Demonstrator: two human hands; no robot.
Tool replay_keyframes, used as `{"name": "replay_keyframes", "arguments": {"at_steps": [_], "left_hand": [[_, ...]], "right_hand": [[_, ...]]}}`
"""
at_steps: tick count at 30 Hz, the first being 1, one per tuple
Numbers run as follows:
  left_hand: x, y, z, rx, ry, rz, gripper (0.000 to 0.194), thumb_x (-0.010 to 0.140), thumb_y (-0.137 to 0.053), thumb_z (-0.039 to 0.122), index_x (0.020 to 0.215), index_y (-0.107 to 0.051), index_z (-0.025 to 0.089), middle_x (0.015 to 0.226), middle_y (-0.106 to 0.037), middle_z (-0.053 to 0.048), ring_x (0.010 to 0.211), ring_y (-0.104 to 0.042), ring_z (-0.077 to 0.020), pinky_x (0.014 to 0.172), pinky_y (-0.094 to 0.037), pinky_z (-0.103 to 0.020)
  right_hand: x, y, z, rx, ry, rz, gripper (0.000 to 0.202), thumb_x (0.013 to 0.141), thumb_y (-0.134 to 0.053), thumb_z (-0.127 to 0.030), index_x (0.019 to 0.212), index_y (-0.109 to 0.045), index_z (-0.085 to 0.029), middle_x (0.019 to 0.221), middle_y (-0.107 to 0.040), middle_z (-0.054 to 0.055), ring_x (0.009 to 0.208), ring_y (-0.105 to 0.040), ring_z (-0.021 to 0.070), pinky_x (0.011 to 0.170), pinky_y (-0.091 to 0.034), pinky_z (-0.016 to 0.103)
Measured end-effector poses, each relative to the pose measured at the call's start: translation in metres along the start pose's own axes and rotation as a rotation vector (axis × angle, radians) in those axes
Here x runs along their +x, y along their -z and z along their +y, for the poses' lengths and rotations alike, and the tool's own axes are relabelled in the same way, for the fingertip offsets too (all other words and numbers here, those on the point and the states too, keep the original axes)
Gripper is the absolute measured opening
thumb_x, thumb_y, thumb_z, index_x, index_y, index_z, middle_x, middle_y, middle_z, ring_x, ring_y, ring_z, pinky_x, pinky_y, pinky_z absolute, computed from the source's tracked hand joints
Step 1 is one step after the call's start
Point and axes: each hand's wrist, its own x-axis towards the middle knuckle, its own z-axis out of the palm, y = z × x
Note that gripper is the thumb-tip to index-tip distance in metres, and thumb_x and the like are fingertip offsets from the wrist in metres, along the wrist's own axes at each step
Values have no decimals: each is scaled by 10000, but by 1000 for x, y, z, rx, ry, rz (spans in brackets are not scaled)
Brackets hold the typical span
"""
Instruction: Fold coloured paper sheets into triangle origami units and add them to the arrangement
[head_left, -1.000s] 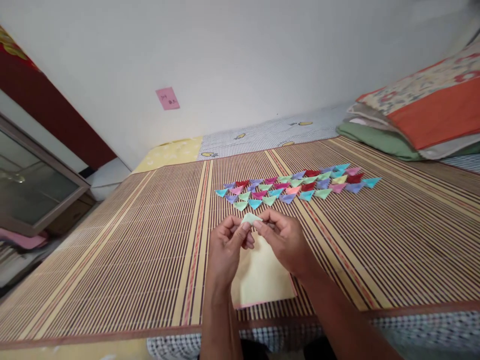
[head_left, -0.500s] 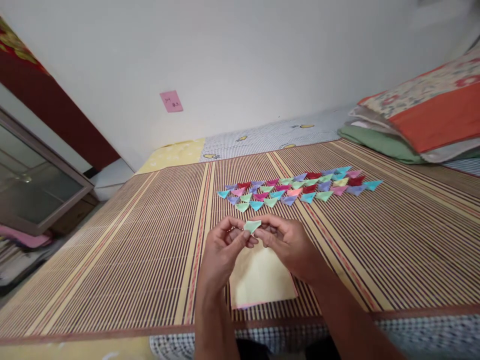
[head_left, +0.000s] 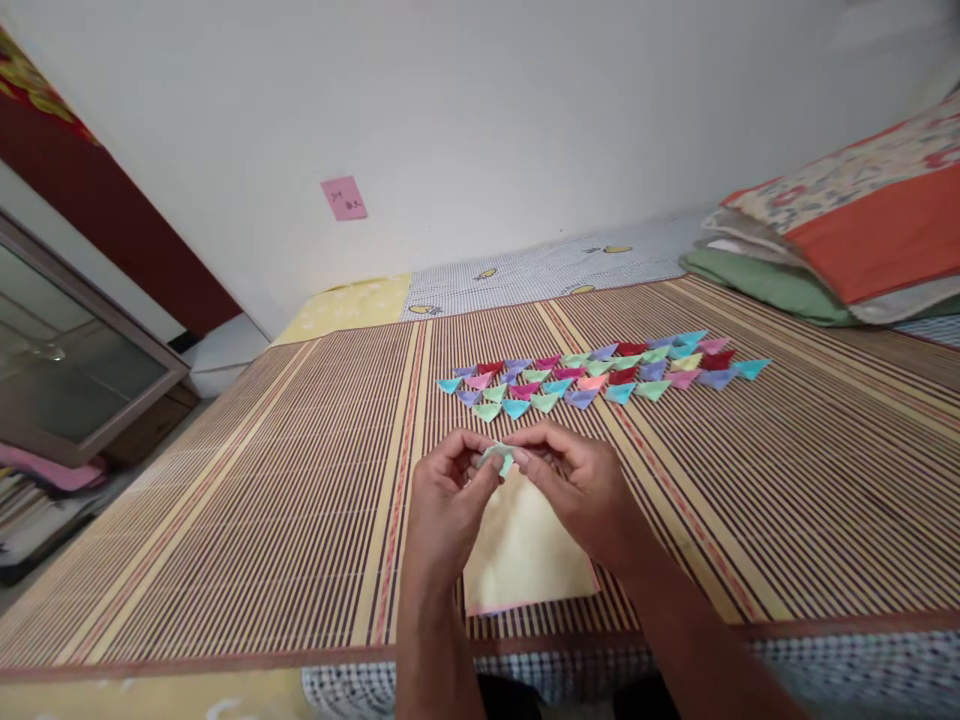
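A small pale green piece of folded paper (head_left: 504, 459) is pinched between my two hands, partly hidden by the fingers. My left hand (head_left: 455, 490) grips its left side, thumb in front. From the right, my right hand (head_left: 574, 485) holds the other side between thumb and forefinger. Below the hands, a pale yellow sheet of paper (head_left: 532, 560) lies on the mat, with a pink edge showing under it. Just beyond the hands, several small folded paper triangles (head_left: 580, 398) in green, blue, red, pink and purple lie in rows.
The striped bamboo mat (head_left: 315, 500) covers the bed. Folded bedding (head_left: 862, 250) is stacked at the right. A pink note (head_left: 344, 198) is stuck on the white wall behind. At the left stands a glass-fronted cabinet (head_left: 67, 350).
The fingers have closed further over the green paper, and less of its face shows. Both thumbs now press on it. The triangles and yellow sheet stay put.
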Motion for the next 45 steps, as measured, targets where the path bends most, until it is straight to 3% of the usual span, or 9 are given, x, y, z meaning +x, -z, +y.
{"name": "replay_keyframes", "arguments": {"at_steps": [6,14,21,27,35,45], "left_hand": [[-2,-3,3,143,-74,-46,159,911,-680,256,762,-678,200,752,-602,-5,692,-548,-138,632,-442,-256],[1,-5,-1,118,-83,-47,179,901,-686,235,731,-662,188,746,-603,-1,670,-559,-126,581,-436,-239],[2,-6,-5,37,-115,31,62,886,-712,222,834,-692,196,814,-641,5,642,-637,-104,535,-457,-215],[3,-8,-8,-45,-114,8,52,847,-729,179,821,-685,191,912,-642,-3,667,-679,-113,594,-541,-241],[4,-14,-11,175,-109,7,79,859,-680,149,797,-705,191,768,-670,-8,700,-645,-139,648,-535,-263],[2,-20,-10,91,-126,112,63,855,-720,189,806,-680,195,722,-667,9,653,-642,-135,621,-538,-262]], "right_hand": [[1,-2,-3,-127,172,65,122,925,-632,-147,948,-723,-225,945,-702,38,919,-660,199,806,-519,338],[0,-4,-2,-143,256,136,164,942,-597,-104,830,-650,-212,860,-653,11,851,-634,177,760,-493,320],[2,-2,2,-116,216,199,152,949,-600,-116,824,-619,-201,826,-626,-5,791,-604,154,727,-465,295],[1,0,6,-97,172,230,129,948,-602,-138,833,-619,-196,807,-627,-6,774,-599,154,722,-463,292],[0,-3,7,-86,154,223,126,954,-591,-142,843,-615,-198,805,-609,-18,747,-581,135,696,-459,273],[0,-8,-1,-133,79,276,84,838,-586,-129,859,-609,-207,803,-646,-5,752,-616,160,711,-491,300]]}}
